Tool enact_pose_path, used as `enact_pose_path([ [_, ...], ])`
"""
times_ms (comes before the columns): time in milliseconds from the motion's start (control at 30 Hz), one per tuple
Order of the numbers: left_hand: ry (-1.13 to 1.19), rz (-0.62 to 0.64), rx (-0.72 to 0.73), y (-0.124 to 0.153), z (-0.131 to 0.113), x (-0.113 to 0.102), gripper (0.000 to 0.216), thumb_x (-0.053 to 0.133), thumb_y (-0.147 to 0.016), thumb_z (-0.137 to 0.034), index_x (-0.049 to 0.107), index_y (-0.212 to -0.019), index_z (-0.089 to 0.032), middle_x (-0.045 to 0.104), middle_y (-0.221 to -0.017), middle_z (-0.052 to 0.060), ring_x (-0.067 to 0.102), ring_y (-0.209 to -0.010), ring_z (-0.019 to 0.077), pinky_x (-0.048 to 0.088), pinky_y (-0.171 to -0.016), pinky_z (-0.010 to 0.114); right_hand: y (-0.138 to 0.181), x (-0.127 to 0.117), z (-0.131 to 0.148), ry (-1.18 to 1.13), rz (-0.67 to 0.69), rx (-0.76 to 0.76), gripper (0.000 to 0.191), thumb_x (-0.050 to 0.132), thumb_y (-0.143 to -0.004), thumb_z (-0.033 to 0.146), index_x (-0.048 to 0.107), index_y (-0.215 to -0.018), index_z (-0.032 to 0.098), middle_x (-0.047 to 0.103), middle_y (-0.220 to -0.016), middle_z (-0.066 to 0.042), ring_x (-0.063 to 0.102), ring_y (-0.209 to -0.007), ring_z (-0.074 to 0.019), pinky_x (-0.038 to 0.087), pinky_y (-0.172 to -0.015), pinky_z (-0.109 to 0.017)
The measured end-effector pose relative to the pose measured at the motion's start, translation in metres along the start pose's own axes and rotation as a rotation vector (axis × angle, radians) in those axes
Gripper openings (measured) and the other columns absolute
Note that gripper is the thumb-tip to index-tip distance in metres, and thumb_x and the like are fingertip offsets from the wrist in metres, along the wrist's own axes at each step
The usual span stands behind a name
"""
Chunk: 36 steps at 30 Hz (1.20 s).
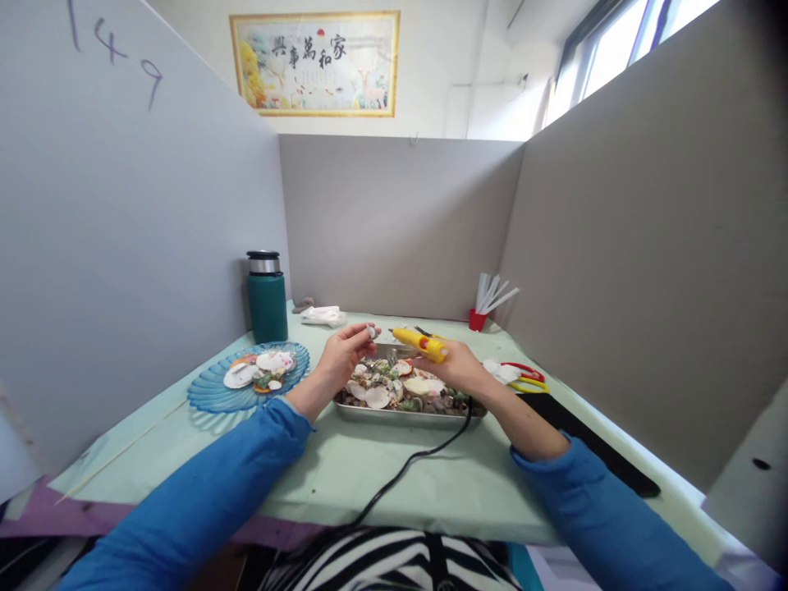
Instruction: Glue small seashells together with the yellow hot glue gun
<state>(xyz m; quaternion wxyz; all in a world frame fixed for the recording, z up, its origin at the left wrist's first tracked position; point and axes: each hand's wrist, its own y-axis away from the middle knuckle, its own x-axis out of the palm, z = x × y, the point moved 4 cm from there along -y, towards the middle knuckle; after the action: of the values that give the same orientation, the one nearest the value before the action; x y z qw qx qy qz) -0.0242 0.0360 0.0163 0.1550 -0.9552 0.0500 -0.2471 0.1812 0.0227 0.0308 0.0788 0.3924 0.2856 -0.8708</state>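
My right hand (459,367) is wrapped round a yellow hot glue gun (422,343), its nozzle pointing left. A black cord runs from the gun down to the table's front edge. Between the fingertips of my left hand (342,355) is a small pale shell (372,332), a short way from the nozzle and apart from it. Below both hands lies a metal tray (406,417) filled with shells and small stones. On the left, a blue scalloped plate (206,392) carries several shells, some grouped together with green and orange bits.
A green bottle (267,297) stands behind the plate, near a white packet (323,317). A red cup (477,320) holds glue sticks at the back right. Scissors (529,379) with red and yellow handles lie by a black mat (584,439). Grey partitions (403,222) enclose the table.
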Motion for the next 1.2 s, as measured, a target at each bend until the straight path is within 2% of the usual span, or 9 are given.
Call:
enact_pose_path([
  [133, -0.016, 0.027, -0.004, 0.001, -0.001, 0.002, 0.03, 0.078, -0.06, -0.023, 0.066, -0.084, -0.01, 0.069, -0.087, 0.007, 0.058, -0.059, 0.0083, 0.048, -0.062, 0.023, 0.004, 0.005, -0.01, 0.488, 0.147, 0.048, 0.035, 0.06, -0.075, 0.05, 0.064, -0.093, 0.021, 0.066, -0.083, -0.006, 0.06, -0.075, -0.0235, 0.036, -0.058, -0.028],
  [233, -0.044, 0.052, -0.013, 0.002, -0.001, 0.004, 0.03, 0.077, -0.061, -0.024, 0.066, -0.084, -0.01, 0.069, -0.089, 0.007, 0.058, -0.06, 0.009, 0.049, -0.064, 0.025, 0.007, 0.008, -0.013, 0.589, 0.307, 0.0, 0.038, 0.06, -0.076, 0.05, 0.065, -0.099, 0.02, 0.066, -0.089, -0.01, 0.06, -0.08, -0.0256, 0.038, -0.061, -0.029],
  [300, -0.058, 0.061, -0.014, 0.004, -0.001, 0.006, 0.03, 0.077, -0.061, -0.025, 0.065, -0.085, -0.01, 0.068, -0.09, 0.008, 0.059, -0.061, 0.0097, 0.049, -0.065, 0.026, 0.008, 0.006, -0.008, 0.579, 0.331, -0.101, 0.037, 0.064, -0.074, 0.048, 0.067, -0.099, 0.021, 0.065, -0.092, -0.01, 0.059, -0.086, -0.0262, 0.04, -0.066, -0.03],
  [367, -0.067, 0.084, -0.009, 0.006, -0.002, 0.009, 0.031, 0.077, -0.062, -0.026, 0.065, -0.086, -0.01, 0.068, -0.091, 0.007, 0.06, -0.062, 0.0103, 0.05, -0.067, 0.027, 0.007, -0.001, 0.001, 0.509, 0.229, -0.217, 0.031, 0.064, -0.077, 0.044, 0.069, -0.098, 0.022, 0.063, -0.094, -0.009, 0.058, -0.089, -0.0248, 0.042, -0.073, -0.031],
  [467, -0.085, 0.144, -0.012, 0.01, -0.002, 0.016, 0.031, 0.077, -0.063, -0.026, 0.065, -0.087, -0.011, 0.067, -0.087, 0.006, 0.063, -0.064, 0.0119, 0.051, -0.069, 0.028, 0.008, -0.009, 0.02, 0.277, -0.038, -0.371, 0.025, 0.057, -0.085, 0.037, 0.065, -0.103, 0.022, 0.06, -0.098, -0.008, 0.057, -0.088, -0.0189, 0.042, -0.079, -0.03],
  [567, -0.086, 0.221, -0.031, 0.015, -0.001, 0.023, 0.03, 0.076, -0.065, -0.026, 0.066, -0.089, -0.012, 0.066, -0.079, 0.004, 0.064, -0.064, 0.0134, 0.052, -0.071, 0.029, 0.012, -0.006, 0.032, 0.063, -0.177, -0.414, 0.028, 0.057, -0.086, 0.032, 0.059, -0.111, 0.02, 0.059, -0.101, -0.007, 0.058, -0.079, -0.0147, 0.045, -0.076, -0.029],
  [867, -0.1, 0.328, -0.088, 0.02, 0.004, 0.028, 0.027, 0.076, -0.066, -0.025, 0.065, -0.088, -0.015, 0.067, -0.082, 0.003, 0.065, -0.068, 0.0137, 0.053, -0.074, 0.032, 0.012, 0.013, 0.032, -0.217, -0.168, -0.332, 0.021, 0.052, -0.088, 0.025, 0.061, -0.106, 0.02, 0.064, -0.093, -0.006, 0.059, -0.078, -0.0156, 0.047, -0.063, -0.026],
  [1000, -0.141, 0.341, -0.079, 0.02, 0.005, 0.028, 0.025, 0.075, -0.067, -0.026, 0.066, -0.088, -0.015, 0.066, -0.083, 0.003, 0.063, -0.071, 0.0138, 0.053, -0.073, 0.033, 0.011, 0.016, 0.028, -0.241, -0.162, -0.305, 0.022, 0.054, -0.087, 0.027, 0.062, -0.106, 0.02, 0.063, -0.087, -0.004, 0.057, -0.071, -0.0145, 0.045, -0.061, -0.026],
  [1200, -0.221, 0.297, -0.023, 0.021, 0.001, 0.027, 0.024, 0.074, -0.067, -0.028, 0.067, -0.087, -0.016, 0.066, -0.09, 0.004, 0.061, -0.08, 0.0153, 0.051, -0.074, 0.03, 0.015, 0.012, 0.036, -0.181, -0.235, -0.323, 0.017, 0.055, -0.087, 0.03, 0.065, -0.094, 0.019, 0.061, -0.078, -0.003, 0.054, -0.068, -0.0144, 0.042, -0.062, -0.026],
])
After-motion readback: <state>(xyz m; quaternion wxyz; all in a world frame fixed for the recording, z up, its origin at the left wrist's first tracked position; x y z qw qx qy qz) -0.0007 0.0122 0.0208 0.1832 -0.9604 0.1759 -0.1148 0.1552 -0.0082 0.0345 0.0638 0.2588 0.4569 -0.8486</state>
